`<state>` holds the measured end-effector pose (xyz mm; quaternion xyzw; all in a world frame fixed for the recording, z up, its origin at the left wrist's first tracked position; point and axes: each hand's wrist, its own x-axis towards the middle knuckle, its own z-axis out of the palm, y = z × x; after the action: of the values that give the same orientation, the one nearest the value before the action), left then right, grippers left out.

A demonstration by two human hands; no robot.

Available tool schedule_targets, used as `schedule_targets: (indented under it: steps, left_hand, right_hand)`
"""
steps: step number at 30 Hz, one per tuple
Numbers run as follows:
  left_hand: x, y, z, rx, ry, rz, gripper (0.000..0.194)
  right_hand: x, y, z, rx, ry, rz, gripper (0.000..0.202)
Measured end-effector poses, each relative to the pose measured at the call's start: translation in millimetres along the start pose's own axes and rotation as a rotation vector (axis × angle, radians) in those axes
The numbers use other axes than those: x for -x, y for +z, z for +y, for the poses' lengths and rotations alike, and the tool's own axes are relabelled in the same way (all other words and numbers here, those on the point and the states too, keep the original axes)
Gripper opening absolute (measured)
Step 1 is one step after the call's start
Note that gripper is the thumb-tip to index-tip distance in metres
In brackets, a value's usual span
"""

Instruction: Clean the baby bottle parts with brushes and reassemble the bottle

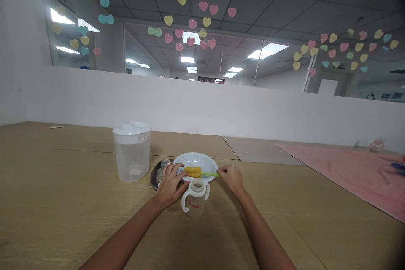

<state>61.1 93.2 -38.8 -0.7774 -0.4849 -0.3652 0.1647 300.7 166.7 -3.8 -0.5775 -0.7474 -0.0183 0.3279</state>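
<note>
A bottle brush with a yellow sponge head (pixel 193 172) and a thin green handle (pixel 209 174) lies level over a white plate (pixel 209 161). My right hand (pixel 231 178) is closed around the end of that handle. My left hand (pixel 172 183) is at the plate's left side, fingers stretched out and apart, their tips close to the sponge; whether they touch it I cannot tell. Just in front of the plate stands a clear baby bottle (pixel 195 207), upright and uncapped, with two white side handles. Clear bottle parts (pixel 165 163) sit in a dark round dish (pixel 153 177), partly hidden by my left hand.
A translucent bucket with a white lid (pixel 131 152) stands to the left of the dish. A pink cloth (pixel 351 173) covers the table's right side, with a small clear object (pixel 376 144) at its back. A white wall (pixel 202 109) bounds the table behind.
</note>
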Motion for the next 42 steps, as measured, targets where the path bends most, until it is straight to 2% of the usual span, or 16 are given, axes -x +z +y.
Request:
schedule_targets:
  steps: [4,12,20,27,32,35,42]
  left_hand:
    - [-0.9,-1.3,1.1,0.028,-0.038,-0.009,0.028]
    - [-2.0,-2.1,4.9,0.037,-0.007,-0.046,0.028]
    - [-1.0,5.6,2.3,0.032,0.005,-0.043,0.022]
    - [-0.2,9.2,0.9,0.018,-0.008,-0.006,0.016]
    - [0.5,10.5,-0.3,0.031,0.001,0.008,0.016]
    - [1.1,10.2,-0.4,0.036,-0.001,0.01,0.016]
    - [1.1,7.4,0.9,0.041,-0.003,-0.003,0.016]
  right_hand:
    - [3.3,-1.5,-2.1,-0.044,-0.004,0.001,0.033]
    - [-2.0,1.9,3.0,-0.161,0.033,-0.097,0.028]
    - [2.9,-3.0,-3.6,-0.068,0.108,0.068,0.034]
    - [-3.1,-1.6,1.2,0.032,0.229,0.115,0.031]
    - [-2.0,2.3,-0.5,0.129,0.096,0.084,0.031]
    - [-1.6,3.7,-0.2,0.142,0.068,0.081,0.03]
    - [-2.1,7.2,5.5,0.229,-0.01,0.183,0.032]
